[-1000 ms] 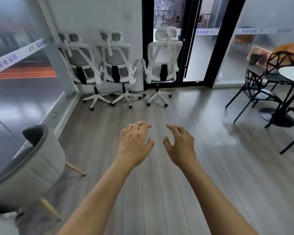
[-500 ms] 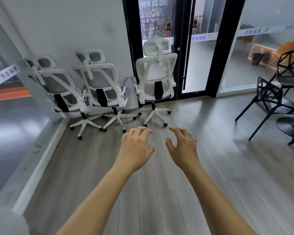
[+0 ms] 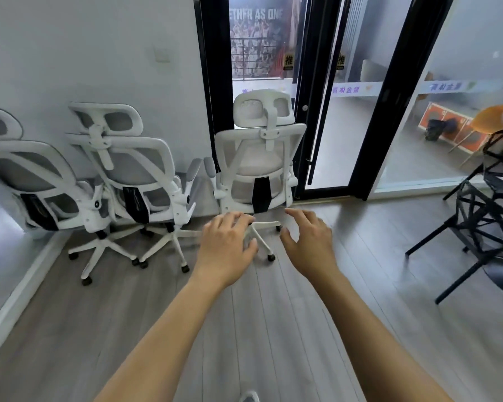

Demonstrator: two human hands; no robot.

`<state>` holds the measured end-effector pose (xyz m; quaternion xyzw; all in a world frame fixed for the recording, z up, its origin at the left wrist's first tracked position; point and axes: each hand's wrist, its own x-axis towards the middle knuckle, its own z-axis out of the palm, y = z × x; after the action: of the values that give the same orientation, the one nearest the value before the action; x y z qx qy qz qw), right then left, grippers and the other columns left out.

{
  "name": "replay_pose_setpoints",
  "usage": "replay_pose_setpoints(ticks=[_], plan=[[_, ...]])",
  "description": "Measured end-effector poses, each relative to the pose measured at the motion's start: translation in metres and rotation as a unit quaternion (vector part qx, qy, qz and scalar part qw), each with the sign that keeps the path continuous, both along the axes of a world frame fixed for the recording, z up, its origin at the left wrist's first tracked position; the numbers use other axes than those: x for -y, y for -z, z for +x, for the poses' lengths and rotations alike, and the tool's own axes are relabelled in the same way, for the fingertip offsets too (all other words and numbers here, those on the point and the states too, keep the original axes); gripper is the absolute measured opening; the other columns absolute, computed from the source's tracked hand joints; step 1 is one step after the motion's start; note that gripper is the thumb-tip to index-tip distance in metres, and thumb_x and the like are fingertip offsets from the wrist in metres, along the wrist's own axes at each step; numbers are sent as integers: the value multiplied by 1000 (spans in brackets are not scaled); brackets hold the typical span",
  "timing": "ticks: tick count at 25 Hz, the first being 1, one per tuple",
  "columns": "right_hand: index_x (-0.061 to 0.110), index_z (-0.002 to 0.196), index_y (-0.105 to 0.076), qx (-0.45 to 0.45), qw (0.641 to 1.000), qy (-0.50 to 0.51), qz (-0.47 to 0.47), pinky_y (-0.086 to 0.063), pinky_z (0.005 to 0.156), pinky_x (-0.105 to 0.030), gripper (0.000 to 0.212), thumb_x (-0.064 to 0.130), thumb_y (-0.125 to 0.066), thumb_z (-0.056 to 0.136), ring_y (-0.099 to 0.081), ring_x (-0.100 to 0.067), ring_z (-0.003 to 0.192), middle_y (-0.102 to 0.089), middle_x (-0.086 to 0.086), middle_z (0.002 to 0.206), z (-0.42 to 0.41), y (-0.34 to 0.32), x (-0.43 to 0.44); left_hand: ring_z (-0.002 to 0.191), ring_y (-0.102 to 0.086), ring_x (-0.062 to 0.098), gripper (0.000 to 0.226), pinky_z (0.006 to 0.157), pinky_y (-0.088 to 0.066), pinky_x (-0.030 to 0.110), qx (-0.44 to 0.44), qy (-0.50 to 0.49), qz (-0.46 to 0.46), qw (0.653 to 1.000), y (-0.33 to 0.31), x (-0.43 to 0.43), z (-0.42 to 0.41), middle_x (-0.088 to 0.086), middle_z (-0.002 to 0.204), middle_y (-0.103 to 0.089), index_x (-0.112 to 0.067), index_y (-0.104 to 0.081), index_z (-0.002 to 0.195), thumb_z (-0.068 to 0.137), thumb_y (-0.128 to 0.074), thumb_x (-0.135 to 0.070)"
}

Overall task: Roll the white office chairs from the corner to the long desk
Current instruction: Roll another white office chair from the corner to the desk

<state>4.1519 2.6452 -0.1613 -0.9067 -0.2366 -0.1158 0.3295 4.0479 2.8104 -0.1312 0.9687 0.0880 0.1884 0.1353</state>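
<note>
White office chairs (image 3: 259,158) stand against the wall (image 3: 99,53) just beyond the left hand (image 3: 225,250) and right hand (image 3: 308,245), backs outward for gripping. Both hands reach toward the nearest one, fingers loosely spread, holding nothing.

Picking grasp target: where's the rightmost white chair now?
Head view, centre: the rightmost white chair stands with its back to the camera before the black door frame, right of the middle chair, just beyond the left hand and right hand.
</note>
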Motion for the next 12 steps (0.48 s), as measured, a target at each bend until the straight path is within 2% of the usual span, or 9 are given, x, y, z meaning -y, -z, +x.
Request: replay_pose_setpoints(ticks=[7, 12], plan=[[29, 137, -56, 2, 1000, 19, 1, -32, 108, -41, 42, 33, -59, 96, -52, -23, 127, -56, 5, 136, 209, -14, -81, 130, -42, 20, 44, 106, -35, 39, -12, 20, 1, 1000, -13, -85, 215, -5, 140, -48, -30, -50, 135, 93, -53, -41], [30, 139, -55, -20, 999, 26, 32, -31, 114, -41, 43, 33, -59, 96, -49, -21, 131, -55, 3, 139, 354, -5, -144, 132, -39, 18, 42, 110, -30, 37, -19, 12, 12, 1000, -4, -146, 349, -6, 141, -46, -33, -49, 135, 94, -52, -41]])
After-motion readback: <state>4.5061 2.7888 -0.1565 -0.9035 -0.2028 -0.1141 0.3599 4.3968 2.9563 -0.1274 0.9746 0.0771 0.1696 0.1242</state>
